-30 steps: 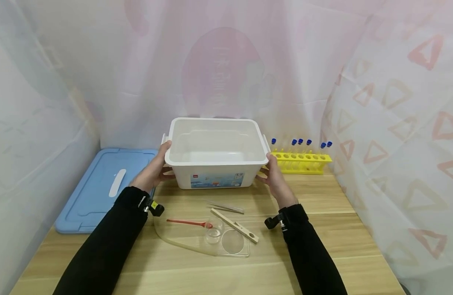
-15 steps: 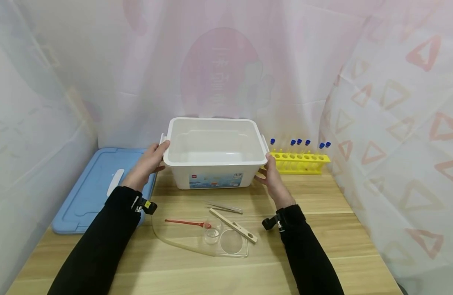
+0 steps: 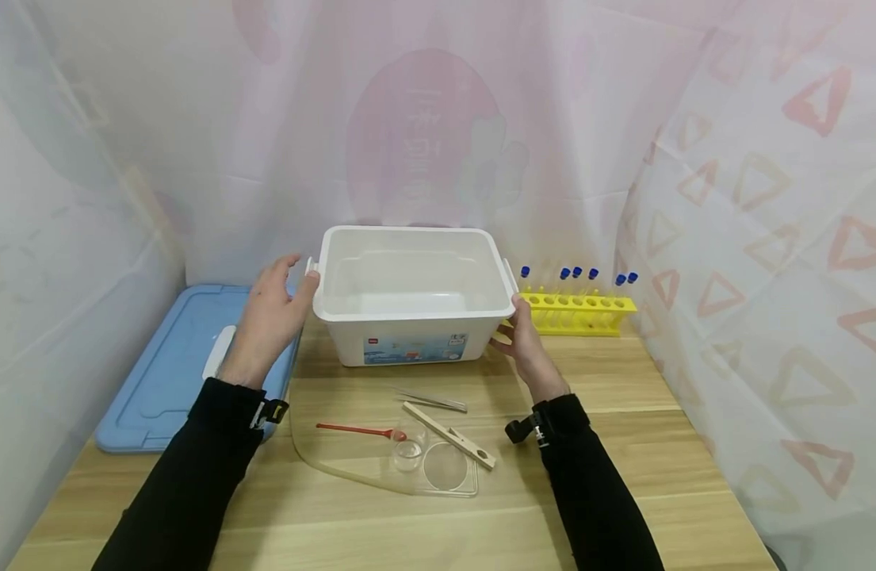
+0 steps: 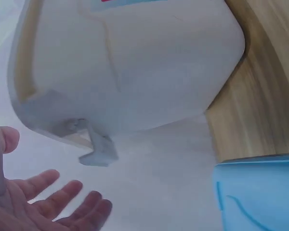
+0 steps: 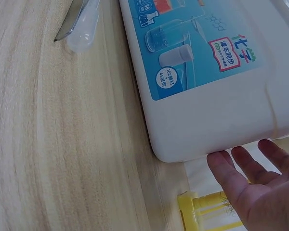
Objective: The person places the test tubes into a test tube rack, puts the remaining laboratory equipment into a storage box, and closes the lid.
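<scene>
Tub (image 3: 414,327), white plastic, stands on the table (image 3: 380,531) between the two hands, its near wall a little beyond the fingertips. Left hand (image 3: 269,317) — fingers spread, thumb held apart; the left wrist view shows a gap between it and the tub's handle (image 4: 100,150). Right hand (image 3: 532,349) has its fingers fanned, tips touching the end wall on that side, thumb at the rim corner; it pinches nothing that I can make out.

Handling, by judgement: light for its bulk, walls stiff but likely to flex a little if squeezed, surface smooth and perhaps slippery to dry fingers. Not fragile, I think. Best hold is at both ends, thumbs over the rolled rim and fingers beneath, or by the end handles.

Looks: rounded rectangle, walls narrowing toward the base, pale stepped interior. Blue label (image 3: 415,349) on the wall facing the person — printed glassware, large Chinese characters, small red mark at its left end.

Nearby: blue lid (image 3: 174,365) lies flat beneath and outside left hand; yellow rack (image 3: 570,308) of blue-capped tubes stands just past right hand.
</scene>
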`<action>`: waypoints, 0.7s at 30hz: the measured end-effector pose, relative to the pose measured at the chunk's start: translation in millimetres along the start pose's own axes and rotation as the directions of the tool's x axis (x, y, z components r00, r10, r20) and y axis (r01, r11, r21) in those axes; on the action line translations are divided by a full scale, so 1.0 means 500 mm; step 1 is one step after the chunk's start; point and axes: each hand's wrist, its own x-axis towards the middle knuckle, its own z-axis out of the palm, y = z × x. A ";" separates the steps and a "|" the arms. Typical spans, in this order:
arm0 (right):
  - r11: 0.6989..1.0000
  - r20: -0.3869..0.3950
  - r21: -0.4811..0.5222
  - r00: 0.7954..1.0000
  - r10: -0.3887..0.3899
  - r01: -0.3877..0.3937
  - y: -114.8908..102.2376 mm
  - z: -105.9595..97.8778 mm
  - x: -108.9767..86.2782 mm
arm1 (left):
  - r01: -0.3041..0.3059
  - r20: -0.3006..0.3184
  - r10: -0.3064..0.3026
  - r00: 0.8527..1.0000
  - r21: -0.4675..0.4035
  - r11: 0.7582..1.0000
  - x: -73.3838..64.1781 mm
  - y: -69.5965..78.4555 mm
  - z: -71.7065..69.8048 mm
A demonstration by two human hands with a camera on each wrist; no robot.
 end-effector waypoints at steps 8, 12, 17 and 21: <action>1.000 0.010 -0.009 1.000 -0.008 0.008 -0.004 0.002 0.000 | -0.345 -0.100 0.371 0.923 0.208 0.915 -0.048 0.048 0.020; 1.000 0.014 -0.006 1.000 -0.012 0.012 -0.004 0.002 0.001 | -0.500 -0.023 0.519 0.854 0.237 0.833 -0.066 0.054 0.036; 1.000 0.012 0.007 1.000 -0.003 0.003 -0.003 0.001 0.003 | -0.642 0.128 0.632 0.765 0.235 0.730 -0.080 0.060 0.055; 1.000 0.006 0.014 1.000 0.006 -0.006 0.000 -0.001 0.006 | -0.770 0.214 0.742 0.635 0.253 0.586 -0.088 0.062 0.077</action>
